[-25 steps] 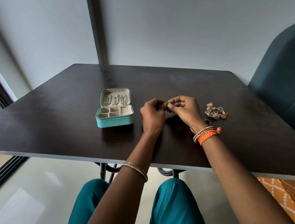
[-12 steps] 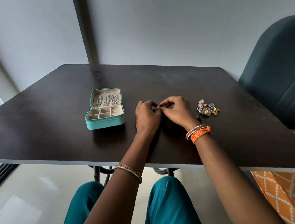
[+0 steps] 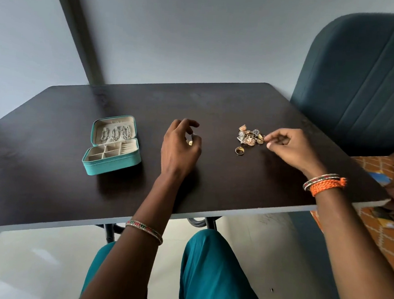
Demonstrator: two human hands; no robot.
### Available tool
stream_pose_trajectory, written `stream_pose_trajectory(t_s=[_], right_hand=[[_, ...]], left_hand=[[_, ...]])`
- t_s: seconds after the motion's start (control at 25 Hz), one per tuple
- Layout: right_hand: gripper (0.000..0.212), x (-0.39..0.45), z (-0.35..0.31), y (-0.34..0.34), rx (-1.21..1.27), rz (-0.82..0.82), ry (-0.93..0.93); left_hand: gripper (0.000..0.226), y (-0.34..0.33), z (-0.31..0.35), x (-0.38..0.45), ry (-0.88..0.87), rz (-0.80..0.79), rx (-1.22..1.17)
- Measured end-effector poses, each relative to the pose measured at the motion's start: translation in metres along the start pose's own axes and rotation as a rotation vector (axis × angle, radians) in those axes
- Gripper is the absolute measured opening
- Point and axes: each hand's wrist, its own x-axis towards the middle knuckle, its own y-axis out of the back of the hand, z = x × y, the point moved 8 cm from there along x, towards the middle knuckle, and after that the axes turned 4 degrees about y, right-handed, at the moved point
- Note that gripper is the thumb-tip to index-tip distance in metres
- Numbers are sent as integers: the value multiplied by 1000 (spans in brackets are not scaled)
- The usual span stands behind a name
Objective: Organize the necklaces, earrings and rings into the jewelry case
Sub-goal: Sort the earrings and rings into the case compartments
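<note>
Bare table point(image 3: 218, 108) lies open between the jewelry case point(image 3: 112, 151) and the jewelry pile point(image 3: 250, 137), interrupted by the left hand point(image 3: 181, 145). A loose ring point(image 3: 239, 150) sits just beside the pile on the near side. The raised case lid blocks approach from behind. A chair point(image 3: 361, 84) bounds the right edge.

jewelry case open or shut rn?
Open. The jewelry case lies on the table with its lid tipped back; chains show inside the lid, and the cream compartments in the base look empty.
</note>
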Motion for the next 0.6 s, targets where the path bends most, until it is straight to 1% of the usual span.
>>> stream_pose_trajectory(t_s=[0.08, 0.24, 0.32, 0.4, 0.48, 0.52, 0.56, 0.6], right_hand=[[16, 1, 4, -4, -20, 2, 8], [8, 8, 1, -8, -114, 76, 33], [3, 10, -2, -11, -205, 57, 39], [5, 9, -5, -11, -240, 50, 10], [4, 3, -11, -9, -133, 92, -27], [4, -2, -19, -9, -14, 104, -40], [4, -8, -30, -14, 132, 81, -57], [8, -16, -45, -23, 273, 25, -70]], left_hand=[[27, -2, 1, 1, -39, -18, -21], [26, -2, 5, -1, -84, -22, -28], [26, -1, 5, 0, -81, -16, -34], [25, -2, 6, -1, -94, -23, -50], [19, -4, 9, -4, -107, -42, -95], [16, -6, 10, -6, -99, -57, -130], [16, -9, 12, -10, -69, -87, -171], [21, -13, 12, -13, -23, -133, -222]])
